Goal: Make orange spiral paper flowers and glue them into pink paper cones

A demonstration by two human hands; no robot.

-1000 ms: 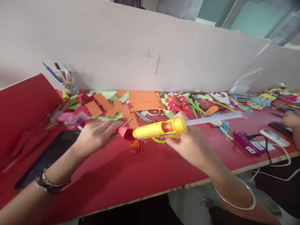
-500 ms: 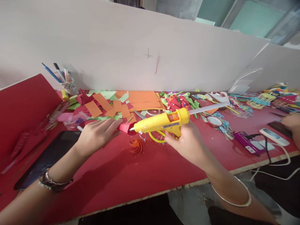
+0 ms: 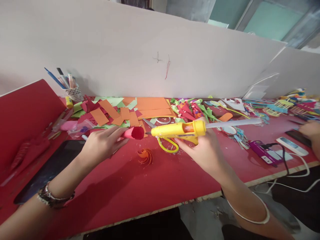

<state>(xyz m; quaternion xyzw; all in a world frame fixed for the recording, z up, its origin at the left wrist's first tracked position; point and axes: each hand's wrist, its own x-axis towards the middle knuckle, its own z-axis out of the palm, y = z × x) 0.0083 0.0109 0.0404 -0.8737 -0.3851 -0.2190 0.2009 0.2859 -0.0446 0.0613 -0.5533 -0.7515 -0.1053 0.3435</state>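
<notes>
left hand pinches a red paper cone, mouth facing the glue gun clasped in right hand.

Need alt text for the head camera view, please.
Right hand aims a yellow glue gun at the open end of a red paper cone in the left hand, above a red table with a curled orange paper piece.

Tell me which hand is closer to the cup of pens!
Left. The left hand, holding rolled red paper, is in front of the cup and slightly right. The right hand, with the yellow glue gun, is much farther right.
</notes>
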